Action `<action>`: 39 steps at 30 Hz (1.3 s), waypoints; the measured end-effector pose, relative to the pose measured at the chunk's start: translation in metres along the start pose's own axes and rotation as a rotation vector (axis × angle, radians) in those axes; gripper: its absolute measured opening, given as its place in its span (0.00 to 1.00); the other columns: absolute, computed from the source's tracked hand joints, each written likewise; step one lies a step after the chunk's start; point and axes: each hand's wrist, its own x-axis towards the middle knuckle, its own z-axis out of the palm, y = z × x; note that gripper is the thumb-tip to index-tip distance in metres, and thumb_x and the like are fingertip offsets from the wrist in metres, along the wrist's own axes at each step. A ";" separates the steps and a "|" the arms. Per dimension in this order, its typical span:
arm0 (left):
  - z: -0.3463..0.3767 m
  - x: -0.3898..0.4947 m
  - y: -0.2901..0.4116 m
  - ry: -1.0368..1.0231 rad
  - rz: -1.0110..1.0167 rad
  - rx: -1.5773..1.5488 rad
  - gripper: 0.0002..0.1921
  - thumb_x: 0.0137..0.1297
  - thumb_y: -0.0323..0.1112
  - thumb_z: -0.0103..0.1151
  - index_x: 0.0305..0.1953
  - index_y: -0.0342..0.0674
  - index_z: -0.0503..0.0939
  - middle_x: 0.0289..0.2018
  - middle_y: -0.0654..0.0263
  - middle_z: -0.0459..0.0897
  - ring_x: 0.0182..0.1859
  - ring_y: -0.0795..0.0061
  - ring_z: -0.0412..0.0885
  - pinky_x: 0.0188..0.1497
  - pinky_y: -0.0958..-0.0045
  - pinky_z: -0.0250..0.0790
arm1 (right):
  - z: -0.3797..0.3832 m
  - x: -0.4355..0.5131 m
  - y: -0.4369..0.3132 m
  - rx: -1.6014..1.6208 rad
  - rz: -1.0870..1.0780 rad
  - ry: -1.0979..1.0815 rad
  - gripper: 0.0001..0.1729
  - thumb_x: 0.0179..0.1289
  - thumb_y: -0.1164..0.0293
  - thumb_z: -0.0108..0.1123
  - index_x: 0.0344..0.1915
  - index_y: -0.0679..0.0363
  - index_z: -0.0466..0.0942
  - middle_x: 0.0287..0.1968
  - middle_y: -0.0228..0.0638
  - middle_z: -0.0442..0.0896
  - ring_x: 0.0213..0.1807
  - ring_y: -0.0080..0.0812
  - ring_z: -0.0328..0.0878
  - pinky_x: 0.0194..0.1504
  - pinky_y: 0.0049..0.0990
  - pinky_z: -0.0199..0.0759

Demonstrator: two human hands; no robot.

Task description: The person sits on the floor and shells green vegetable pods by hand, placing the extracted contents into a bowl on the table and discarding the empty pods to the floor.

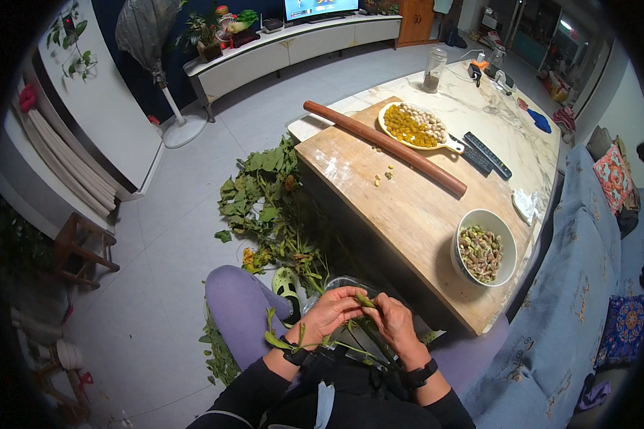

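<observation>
Over my lap, my left hand point(333, 310) and my right hand point(393, 322) meet at a green bean pod point(364, 301), pinched between the fingers of both. Stems with more green pods point(277, 340) trail across my left wrist and below both hands. Partly hidden under the hands is a container lined with clear plastic point(344, 281); its contents I cannot make out. To the right, a white bowl point(507, 268) holds shelled beans point(480, 253), greenish and brown, near the corner of a wooden board point(386, 214).
A wooden rolling pin point(386, 147) lies across the board beside a plate point(453, 143) of yellow and pale pieces. Remote controls point(488, 155) and a glass jar point(434, 69) are on the marble-patterned table point(494, 96). Leafy plants point(268, 198) are heaped on the floor, with a blue sofa point(547, 300) at right.
</observation>
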 end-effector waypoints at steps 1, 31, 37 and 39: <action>-0.001 0.000 0.001 -0.012 -0.019 -0.016 0.11 0.66 0.26 0.50 0.48 0.31 0.74 0.43 0.60 0.79 0.46 0.70 0.79 0.54 0.70 0.72 | -0.001 0.000 0.000 -0.010 -0.022 0.003 0.12 0.57 0.67 0.62 0.31 0.61 0.69 0.24 0.43 0.75 0.29 0.45 0.75 0.31 0.37 0.68; -0.003 0.002 -0.007 0.017 0.039 0.029 0.13 0.65 0.27 0.54 0.50 0.35 0.72 0.45 0.65 0.77 0.46 0.77 0.77 0.53 0.76 0.71 | 0.003 0.001 0.007 0.185 0.074 -0.079 0.10 0.62 0.70 0.59 0.37 0.63 0.69 0.29 0.44 0.80 0.32 0.46 0.79 0.32 0.30 0.71; 0.001 -0.002 -0.007 0.036 0.100 0.049 0.16 0.63 0.25 0.56 0.52 0.34 0.71 0.42 0.66 0.78 0.44 0.78 0.78 0.49 0.79 0.72 | 0.004 -0.003 0.010 0.251 0.159 -0.046 0.12 0.60 0.67 0.62 0.38 0.62 0.72 0.27 0.41 0.80 0.28 0.36 0.79 0.31 0.26 0.70; 0.002 -0.005 -0.003 -0.012 0.114 0.045 0.16 0.62 0.24 0.56 0.52 0.34 0.71 0.42 0.66 0.78 0.43 0.78 0.78 0.48 0.79 0.73 | 0.004 -0.004 0.011 0.229 0.145 -0.047 0.13 0.59 0.66 0.63 0.37 0.62 0.72 0.27 0.40 0.79 0.27 0.32 0.78 0.30 0.25 0.69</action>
